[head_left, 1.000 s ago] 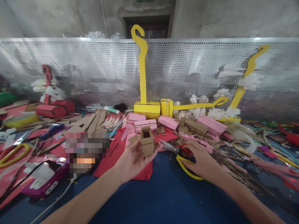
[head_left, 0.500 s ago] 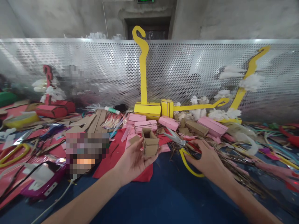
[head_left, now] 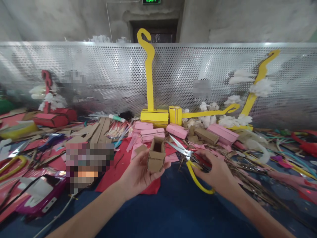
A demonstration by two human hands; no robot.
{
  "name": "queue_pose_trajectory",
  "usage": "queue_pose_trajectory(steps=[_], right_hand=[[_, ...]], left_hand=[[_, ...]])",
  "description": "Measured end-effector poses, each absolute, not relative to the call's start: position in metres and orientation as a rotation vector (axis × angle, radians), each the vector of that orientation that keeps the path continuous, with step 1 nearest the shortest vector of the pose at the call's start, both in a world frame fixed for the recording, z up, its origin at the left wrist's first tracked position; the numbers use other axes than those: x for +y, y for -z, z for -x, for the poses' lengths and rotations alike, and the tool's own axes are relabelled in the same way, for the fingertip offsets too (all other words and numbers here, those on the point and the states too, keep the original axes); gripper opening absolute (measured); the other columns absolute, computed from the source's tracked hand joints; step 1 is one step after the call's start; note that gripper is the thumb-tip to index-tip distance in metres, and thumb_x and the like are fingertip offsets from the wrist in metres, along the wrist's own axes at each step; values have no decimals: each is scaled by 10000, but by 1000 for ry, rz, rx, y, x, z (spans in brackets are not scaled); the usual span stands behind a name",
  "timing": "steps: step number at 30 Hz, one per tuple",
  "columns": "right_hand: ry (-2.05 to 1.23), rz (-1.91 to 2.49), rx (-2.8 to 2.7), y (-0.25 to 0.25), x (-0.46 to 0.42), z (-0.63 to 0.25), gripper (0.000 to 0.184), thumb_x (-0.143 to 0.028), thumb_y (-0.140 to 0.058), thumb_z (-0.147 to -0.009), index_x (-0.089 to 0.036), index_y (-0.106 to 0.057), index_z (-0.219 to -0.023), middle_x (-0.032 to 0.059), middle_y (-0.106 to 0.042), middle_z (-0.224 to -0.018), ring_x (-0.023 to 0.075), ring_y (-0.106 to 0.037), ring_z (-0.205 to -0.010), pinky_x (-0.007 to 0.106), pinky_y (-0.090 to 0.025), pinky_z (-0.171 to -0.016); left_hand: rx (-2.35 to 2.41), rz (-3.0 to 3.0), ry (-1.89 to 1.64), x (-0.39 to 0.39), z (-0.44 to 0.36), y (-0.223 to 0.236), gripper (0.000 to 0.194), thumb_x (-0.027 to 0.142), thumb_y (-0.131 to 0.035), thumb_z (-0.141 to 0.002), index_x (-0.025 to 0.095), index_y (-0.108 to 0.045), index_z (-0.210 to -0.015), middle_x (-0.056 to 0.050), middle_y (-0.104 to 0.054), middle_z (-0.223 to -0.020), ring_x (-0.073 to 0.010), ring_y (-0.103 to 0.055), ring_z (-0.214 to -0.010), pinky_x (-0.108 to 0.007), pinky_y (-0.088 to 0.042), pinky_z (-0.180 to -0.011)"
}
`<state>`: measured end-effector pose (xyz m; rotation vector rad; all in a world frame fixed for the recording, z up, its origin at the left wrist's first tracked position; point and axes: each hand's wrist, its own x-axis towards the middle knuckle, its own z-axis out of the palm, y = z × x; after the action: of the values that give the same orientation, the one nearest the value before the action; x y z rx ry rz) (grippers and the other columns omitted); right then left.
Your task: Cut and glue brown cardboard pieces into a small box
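Observation:
In my left hand [head_left: 137,173] is a small brown cardboard box [head_left: 157,157], its hollow end tipped up toward me. The fingers wrap around its underside and side. My right hand [head_left: 214,168] grips a pair of scissors [head_left: 185,152] with red and yellow handles; the blades are parted and point up and left, close to the box but apart from it. Behind the box lie pink-covered boxes [head_left: 153,134], and under my left hand is a sheet of red paper [head_left: 116,168].
Yellow hooked cardboard pieces [head_left: 150,82] stand against a perforated metal screen [head_left: 183,76]. A red hooked piece [head_left: 51,117] sits far left. A purple device [head_left: 42,198] with a cable lies at left, beside another pair of scissors [head_left: 15,162]. Twigs and scraps [head_left: 257,185] spread at right.
The box in my left hand has tilted and dropped slightly. The scissors have turned so their blades show parted more clearly, and the yellow handle has swung lower. The view has shifted a little.

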<state>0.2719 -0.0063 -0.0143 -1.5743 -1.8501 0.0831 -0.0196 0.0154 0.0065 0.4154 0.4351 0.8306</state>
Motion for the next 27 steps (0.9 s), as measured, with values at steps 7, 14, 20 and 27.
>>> queue_pose_trajectory(steps=[7, 14, 20, 27], right_hand=[[-118, 1653, -1840, 19, -3, -274, 454, -404, -692, -784, -217, -578, -1181, 92, -749, -1082, 283, -734, -930, 392, -574, -818], [-122, 1700, -1877, 30, 2, -279, 539, -420, -694, -788, -233, -520, -1262, 98, -735, -1160, 303, -711, -1056, 426, -551, -912], [-73, 1693, -1976, 27, -1, -271, 491, -430, -685, -789, -237, -577, -1227, 92, -729, -1129, 302, -695, -1052, 426, -535, -907], [-103, 1589, -1998, 24, -3, -268, 353, -373, -630, -853, -214, -594, -1166, 108, -715, -1097, 291, -691, -1017, 443, -529, -902]], left_hand=[[484, -600, -900, 13, 16, -6, 374, 357, -604, -963, 171, -548, -1283, -136, -743, -1081, -278, -771, -931, -313, -642, -734], [617, -640, -1017, 14, 17, -4, 411, 266, -677, -918, 313, -537, -1301, -28, -711, -1103, -187, -748, -833, -314, -640, -649], [666, -652, -1047, 8, 13, -12, 578, 215, -711, -881, 331, -462, -1389, -41, -700, -1151, -180, -740, -838, -326, -637, -691], [718, -840, -1103, 6, 10, -6, 733, 262, -804, -804, 372, -422, -1420, -46, -636, -1306, -211, -693, -1022, -334, -613, -779]])
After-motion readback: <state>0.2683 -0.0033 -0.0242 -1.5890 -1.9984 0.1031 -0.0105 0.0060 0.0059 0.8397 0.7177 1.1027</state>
